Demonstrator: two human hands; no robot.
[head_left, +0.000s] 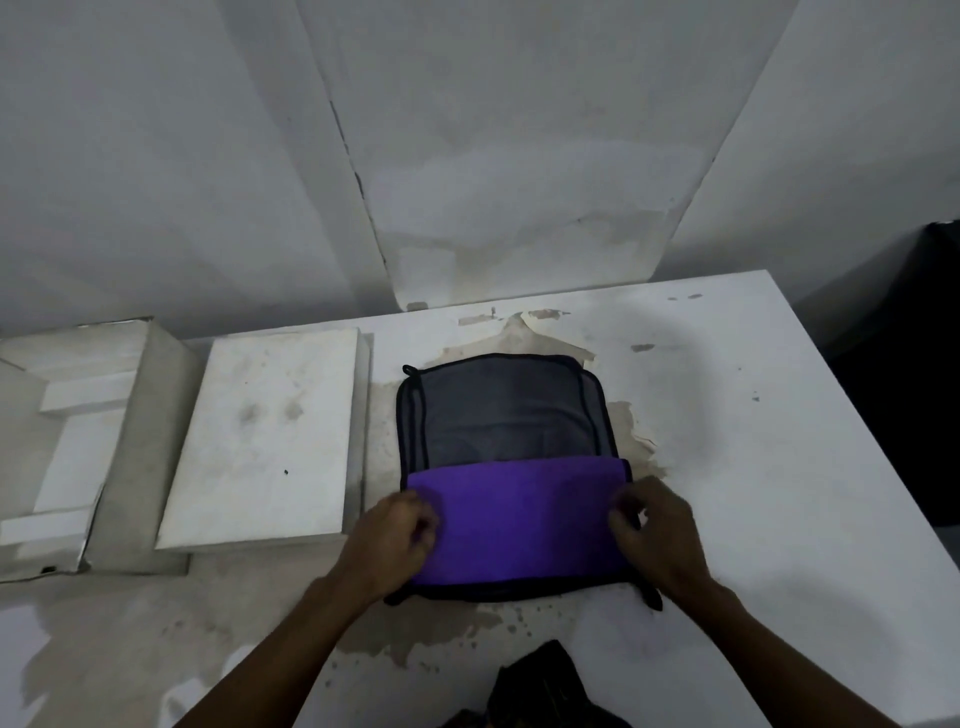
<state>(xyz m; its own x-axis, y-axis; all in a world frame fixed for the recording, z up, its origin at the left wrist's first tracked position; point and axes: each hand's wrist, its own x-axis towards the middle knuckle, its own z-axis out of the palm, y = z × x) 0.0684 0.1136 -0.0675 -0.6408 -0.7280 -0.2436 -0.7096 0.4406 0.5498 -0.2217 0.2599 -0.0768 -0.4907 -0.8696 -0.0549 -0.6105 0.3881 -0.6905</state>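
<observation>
A flat black pouch with a grey mesh panel (501, 410) lies on the white table (753, 467). A folded purple cloth (519, 519) covers its near half. My left hand (387, 540) sits at the cloth's left edge with its fingers curled onto the fabric. At the right edge, my right hand (657, 535) pinches the cloth between thumb and fingers. Both forearms reach in from the bottom of the view.
A white slab-like box (265, 441) lies left of the pouch, with an open white carton (78, 447) beyond it. A dark crumpled item (540, 686) sits at the near table edge. A stained wall stands behind; a dark object (914, 389) stands right of the table.
</observation>
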